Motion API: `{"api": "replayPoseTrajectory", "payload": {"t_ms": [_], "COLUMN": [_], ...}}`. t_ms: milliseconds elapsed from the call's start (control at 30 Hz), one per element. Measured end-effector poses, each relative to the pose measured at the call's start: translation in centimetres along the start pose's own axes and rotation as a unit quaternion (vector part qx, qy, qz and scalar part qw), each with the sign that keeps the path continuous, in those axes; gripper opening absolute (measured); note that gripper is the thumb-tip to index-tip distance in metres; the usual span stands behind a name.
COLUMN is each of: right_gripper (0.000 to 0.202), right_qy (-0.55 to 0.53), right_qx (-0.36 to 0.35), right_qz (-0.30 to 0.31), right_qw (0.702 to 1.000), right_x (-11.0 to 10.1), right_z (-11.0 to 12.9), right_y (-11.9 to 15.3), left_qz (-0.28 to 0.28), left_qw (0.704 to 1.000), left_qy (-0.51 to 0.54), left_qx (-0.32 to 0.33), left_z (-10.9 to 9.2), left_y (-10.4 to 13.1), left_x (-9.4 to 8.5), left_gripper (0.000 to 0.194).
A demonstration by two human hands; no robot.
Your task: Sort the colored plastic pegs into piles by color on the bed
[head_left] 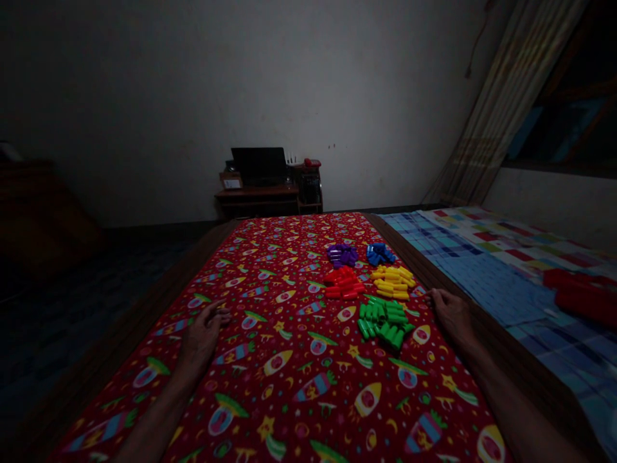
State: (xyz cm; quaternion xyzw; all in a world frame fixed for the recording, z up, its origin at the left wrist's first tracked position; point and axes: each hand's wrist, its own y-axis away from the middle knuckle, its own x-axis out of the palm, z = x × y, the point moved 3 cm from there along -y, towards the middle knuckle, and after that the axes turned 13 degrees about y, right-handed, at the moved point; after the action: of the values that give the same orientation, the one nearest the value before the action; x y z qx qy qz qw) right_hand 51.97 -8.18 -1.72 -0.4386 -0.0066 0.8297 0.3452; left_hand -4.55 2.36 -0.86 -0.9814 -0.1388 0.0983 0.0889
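Observation:
My left hand lies on the left part of the red printed cloth, fingers apart and loosely bent, with nothing in them. By the cloth's right edge, my right hand rests with relaxed, partly curled fingers and no object visible in it. Nearest to it are a pile of small yellow plastic tubes and a pile of green tubes. Farther left sits a red pile. Behind these are a purple pile and a blue pile. Neither hand touches a pile.
A brown border runs along the cloth. To the right is a bed with a blue checked cover and a red fabric bundle. Against the far wall stands a low desk with a dark monitor. A curtain hangs right.

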Motion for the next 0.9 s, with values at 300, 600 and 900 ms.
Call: {"api": "replayPoseTrajectory", "payload": {"t_ms": [300,600,900], "right_gripper": [0.046,0.047,0.049], "right_qy": [0.008,0.019,0.036], "right_qx": [-0.006,-0.007,-0.013], "right_qz": [-0.006,-0.001,-0.001], "right_qw": [1.0,1.0,0.999], "right_x": [0.23,0.3,0.11], "right_z": [-0.35,-0.47,-0.18], "right_y": [-0.21,-0.2,0.0], "left_qz": [0.004,0.011,0.005], "left_qw": [1.0,1.0,1.0], "left_qy": [-0.003,-0.01,-0.016], "left_qx": [0.0,-0.004,-0.001], "left_z": [0.19,-0.08,-0.41], "left_y": [-0.29,-0.17,0.15], "left_x": [0.05,-0.03,0.17], "left_gripper": [0.033,0.036,0.033]}}
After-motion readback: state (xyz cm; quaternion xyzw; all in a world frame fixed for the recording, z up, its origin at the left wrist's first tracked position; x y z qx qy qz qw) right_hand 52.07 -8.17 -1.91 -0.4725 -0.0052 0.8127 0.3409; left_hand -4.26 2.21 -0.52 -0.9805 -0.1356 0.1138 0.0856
